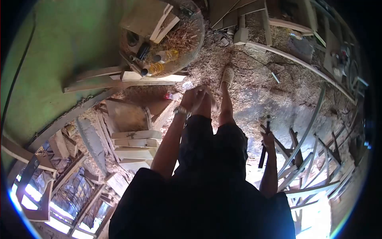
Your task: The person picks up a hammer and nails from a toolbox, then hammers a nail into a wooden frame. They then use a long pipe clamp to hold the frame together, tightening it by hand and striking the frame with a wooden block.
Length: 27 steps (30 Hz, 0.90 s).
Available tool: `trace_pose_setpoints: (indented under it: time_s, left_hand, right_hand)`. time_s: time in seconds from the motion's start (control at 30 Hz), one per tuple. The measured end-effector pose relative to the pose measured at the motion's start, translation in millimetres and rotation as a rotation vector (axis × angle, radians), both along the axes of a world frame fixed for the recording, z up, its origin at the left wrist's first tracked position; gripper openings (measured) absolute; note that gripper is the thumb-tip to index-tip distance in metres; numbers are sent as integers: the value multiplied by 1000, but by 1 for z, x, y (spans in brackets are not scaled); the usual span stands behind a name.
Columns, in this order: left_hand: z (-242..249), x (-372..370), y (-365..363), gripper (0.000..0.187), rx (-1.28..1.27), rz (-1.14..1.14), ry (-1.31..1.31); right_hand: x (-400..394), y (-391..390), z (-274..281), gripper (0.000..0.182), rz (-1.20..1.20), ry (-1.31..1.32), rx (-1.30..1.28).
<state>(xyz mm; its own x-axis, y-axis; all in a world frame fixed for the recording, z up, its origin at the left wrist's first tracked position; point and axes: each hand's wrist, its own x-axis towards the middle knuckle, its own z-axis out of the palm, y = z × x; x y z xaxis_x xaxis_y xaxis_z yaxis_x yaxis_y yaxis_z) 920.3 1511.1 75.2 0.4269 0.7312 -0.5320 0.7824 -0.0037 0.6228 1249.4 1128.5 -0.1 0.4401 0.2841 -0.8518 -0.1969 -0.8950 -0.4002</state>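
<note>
My left hand (pixel 192 98), with a watch (pixel 181 110) on its wrist, is in front of my left knee, its fingers bent and smeared. I cannot tell whether it holds anything. A brownish, blurred shape (pixel 215 102) shows just right of it. Out to the right, my right hand (pixel 268 138) is closed around a long dark tool (pixel 262 157). The tool's thick black end points toward me and its thin end sticks out past the fingers.
A round table (pixel 201 38) ahead bears boards, shavings and yellow-labelled bottles (pixel 167 55). Stacked wooden pieces (pixel 137 143) stand on the left, with chair-like frames (pixel 49 191) beyond. Long curved wood strips (pixel 302 61) and leaning sticks (pixel 314 159) are on the right. Shavings cover the floor (pixel 250 75).
</note>
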Motion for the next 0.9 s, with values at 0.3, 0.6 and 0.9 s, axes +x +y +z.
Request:
trace_pose_setpoints:
  time_s: [0.3,0.6,0.9]
  left_hand:
    - [-118,75,168,30,347,610,112]
    - [-142,78,159,23,437,785,-60]
    - [-98,66,128,28,-454,1275,-894]
  right_hand:
    - [62,110,9,21,-132,141,11]
    - [25,69,-13,50,684,227,-396]
    - [37,98,-19,43,757,153,-322]
